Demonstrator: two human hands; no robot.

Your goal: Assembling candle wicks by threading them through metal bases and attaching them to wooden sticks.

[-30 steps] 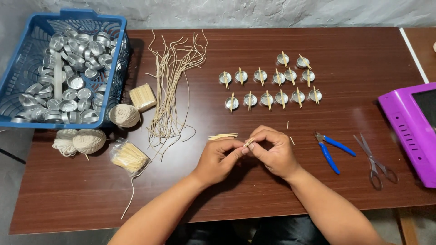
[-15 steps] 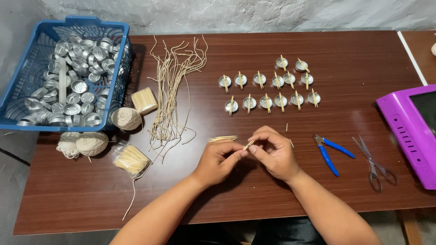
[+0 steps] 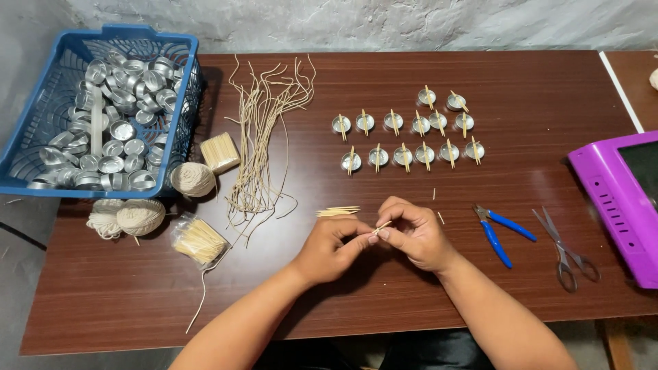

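**Both hands stay pinched on 1 small stick at the table's near edge**

Over the last second almost nothing shifts: the left hand and right hand keep meeting at their fingertips, and the thin pale stick remains nipped between them, tilted up toward the right. That steadiness reads as fine fingerwork on the stick carrying on, not a piece being set down.

The hands are together, fingers curled, thumbs and forefingers closed on the stick just above the brown table. Both forearms come in from the near edge and converge, wrists low.

Just beyond the left hand lies a small bundle of sticks. Farther back stand 2 rows of small metal cups, each with a stick laid across it. To the right lie blue-handled pliers and scissors, beside a purple device. To the left are loose wick strands, balls of string and a blue basket of empty cups.
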